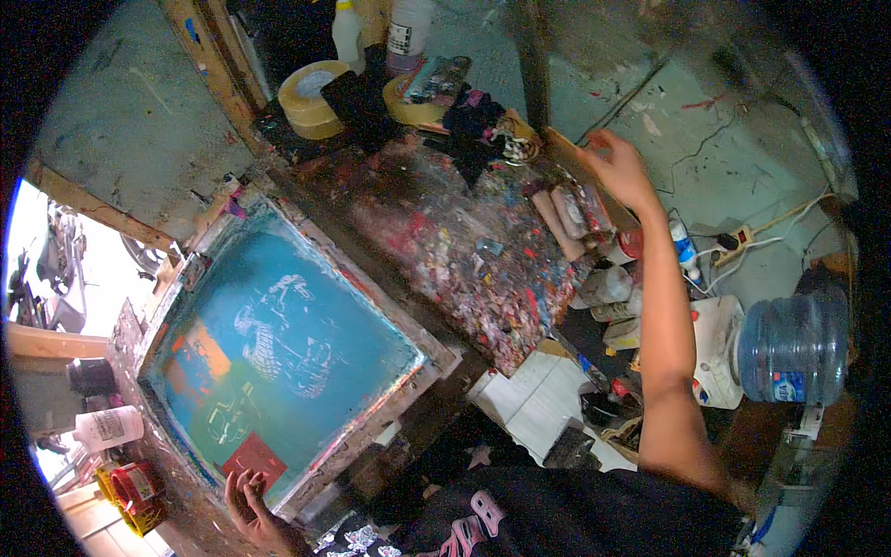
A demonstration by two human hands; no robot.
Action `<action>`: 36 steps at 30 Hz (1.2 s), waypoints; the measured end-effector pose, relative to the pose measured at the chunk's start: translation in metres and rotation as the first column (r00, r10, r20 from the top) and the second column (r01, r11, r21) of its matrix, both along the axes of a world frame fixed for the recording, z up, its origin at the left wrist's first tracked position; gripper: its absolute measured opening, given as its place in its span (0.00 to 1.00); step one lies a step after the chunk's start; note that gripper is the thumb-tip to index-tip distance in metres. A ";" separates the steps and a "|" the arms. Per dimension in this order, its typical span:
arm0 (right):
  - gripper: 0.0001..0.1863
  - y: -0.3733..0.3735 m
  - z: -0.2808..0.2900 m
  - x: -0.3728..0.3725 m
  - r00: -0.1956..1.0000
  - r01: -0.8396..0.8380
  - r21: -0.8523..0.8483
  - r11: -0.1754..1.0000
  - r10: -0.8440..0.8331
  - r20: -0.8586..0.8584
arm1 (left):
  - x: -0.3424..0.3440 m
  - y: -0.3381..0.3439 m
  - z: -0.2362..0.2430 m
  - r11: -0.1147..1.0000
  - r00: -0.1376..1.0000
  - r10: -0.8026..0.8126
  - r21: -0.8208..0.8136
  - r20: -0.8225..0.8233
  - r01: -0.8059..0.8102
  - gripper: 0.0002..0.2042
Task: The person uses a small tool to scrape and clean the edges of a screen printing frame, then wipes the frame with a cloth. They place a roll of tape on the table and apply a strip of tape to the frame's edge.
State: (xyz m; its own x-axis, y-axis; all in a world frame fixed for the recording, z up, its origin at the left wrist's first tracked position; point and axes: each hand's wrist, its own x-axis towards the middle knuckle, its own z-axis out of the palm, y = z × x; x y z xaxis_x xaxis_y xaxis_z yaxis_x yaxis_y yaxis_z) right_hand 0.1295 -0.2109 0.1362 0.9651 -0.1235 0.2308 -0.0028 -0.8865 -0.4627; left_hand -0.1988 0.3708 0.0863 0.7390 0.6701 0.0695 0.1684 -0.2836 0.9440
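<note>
A screen-printing frame with blue-green mesh lies tilted on the left. Pale line drawings show on its mesh, with an orange patch and a green area near the left side. My left hand is at its lower corner, fingers loosely bent and apart, beside a dark red square on the mesh. Nothing shows in that hand. Stretched far to the right, my right hand has its fingers bent at the edge of a light brown wooden strip; they seem to pinch it, though the contact is small.
A paint-crusted tabletop spans the middle. Tape rolls and bottles stand at its back. To the right are a large blue water jug, a power strip and cables. A white bottle sits left of the frame.
</note>
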 end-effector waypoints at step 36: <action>0.08 0.223 -0.058 0.046 0.901 -0.404 0.264 0.876 0.331 0.280 | 0.202 -0.068 0.056 0.809 0.818 -0.559 0.304 0.133 0.503 0.10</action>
